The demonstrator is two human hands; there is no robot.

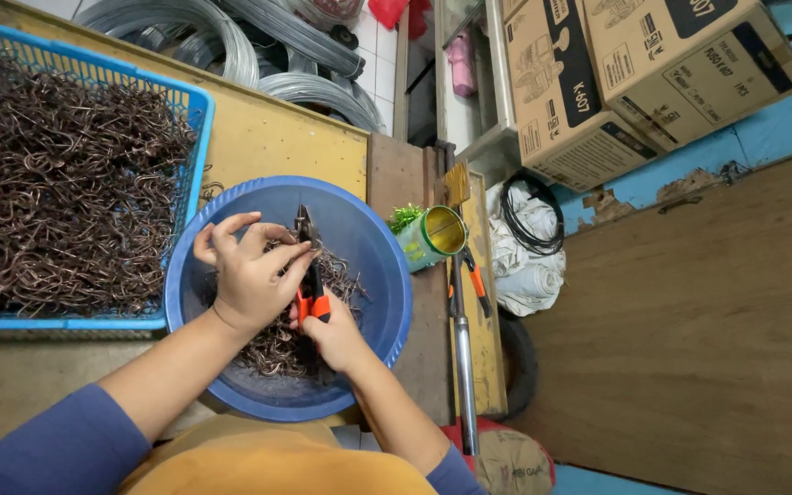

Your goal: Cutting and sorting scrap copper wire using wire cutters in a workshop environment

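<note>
My right hand (334, 335) grips the orange-handled pliers (309, 266), whose dark jaws point up over the round blue basin (373, 266). My left hand (247, 270) is beside the jaws, its fingers pinching a small bent wire piece against them. Under both hands, a heap of brown bent wire pieces (277, 348) lies in the basin.
A blue basket (196, 110) full of brown wire hooks stands at the left. Coils of grey wire (231, 37) lie at the back. A green tin can (433, 236), a second pair of orange pliers (471, 280), cardboard boxes (634, 73) and a wooden board (689, 339) are to the right.
</note>
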